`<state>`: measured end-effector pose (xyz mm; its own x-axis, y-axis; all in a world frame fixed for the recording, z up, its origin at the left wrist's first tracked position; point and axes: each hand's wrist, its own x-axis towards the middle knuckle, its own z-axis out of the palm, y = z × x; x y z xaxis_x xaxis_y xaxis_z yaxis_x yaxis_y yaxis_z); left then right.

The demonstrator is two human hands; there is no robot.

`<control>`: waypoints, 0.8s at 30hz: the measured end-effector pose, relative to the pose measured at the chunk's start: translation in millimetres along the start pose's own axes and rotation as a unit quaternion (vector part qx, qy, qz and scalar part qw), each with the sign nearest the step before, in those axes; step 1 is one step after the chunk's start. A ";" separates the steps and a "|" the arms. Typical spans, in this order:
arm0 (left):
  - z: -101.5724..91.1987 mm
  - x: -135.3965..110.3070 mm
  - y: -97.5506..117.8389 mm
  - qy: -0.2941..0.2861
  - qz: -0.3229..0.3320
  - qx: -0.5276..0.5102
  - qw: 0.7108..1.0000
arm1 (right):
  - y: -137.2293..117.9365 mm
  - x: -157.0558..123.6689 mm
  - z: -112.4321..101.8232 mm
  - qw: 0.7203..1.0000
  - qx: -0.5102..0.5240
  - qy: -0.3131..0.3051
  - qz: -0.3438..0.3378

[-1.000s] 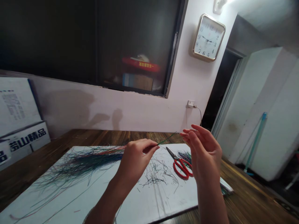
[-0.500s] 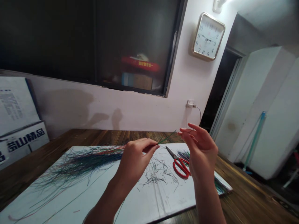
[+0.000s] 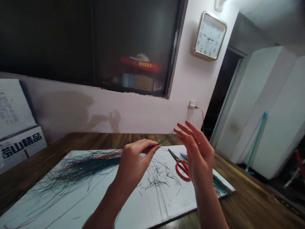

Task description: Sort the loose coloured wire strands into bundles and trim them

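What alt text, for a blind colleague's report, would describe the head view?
A person's left hand pinches thin green strands, with the open right hand raised beside them. Below, a white board on a wooden table holds a mass of fine dark fibres and red-handled scissors.

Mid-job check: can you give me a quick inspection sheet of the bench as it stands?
Surface: white board on a wooden table.
Job's things: thin green strands; dark multicoloured strand bundle; red-handled scissors.
Clutter: loose strand clippings scattered mid-board.
Grippers: left hand pinches the green strands; right hand open, fingers spread, beside the strand tips.
Cables: thin cord from a wall socket.
Surroundings: wall clock, dark window, printed box.
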<state>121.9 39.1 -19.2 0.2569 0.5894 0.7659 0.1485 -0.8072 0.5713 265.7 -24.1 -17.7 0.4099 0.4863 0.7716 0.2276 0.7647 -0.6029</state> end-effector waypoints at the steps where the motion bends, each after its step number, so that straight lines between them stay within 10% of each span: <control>1: 0.8 -0.2 0.2 0.012 -0.026 -0.034 0.999 | -0.8 0.0 0.1 1.000 0.017 -0.014 0.008; 11: 5.7 8.8 -10.6 0.215 -0.165 -0.381 0.884 | 21.3 -19.1 21.6 0.928 0.057 -0.300 0.215; 18: -1.5 10.4 -14.5 0.146 -0.205 -0.409 0.877 | 37.4 -25.2 39.4 0.897 0.069 -0.358 0.249; 24: -9.8 13.1 -22.5 0.097 -0.255 -0.378 0.885 | 51.0 -23.1 31.2 0.903 -0.161 -0.378 0.127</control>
<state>112.6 65.3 -19.1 0.1614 0.9243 0.3459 -0.5026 -0.2246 0.8348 240.3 16.8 -60.0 -0.2071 0.8709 0.4456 0.5061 0.4852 -0.7130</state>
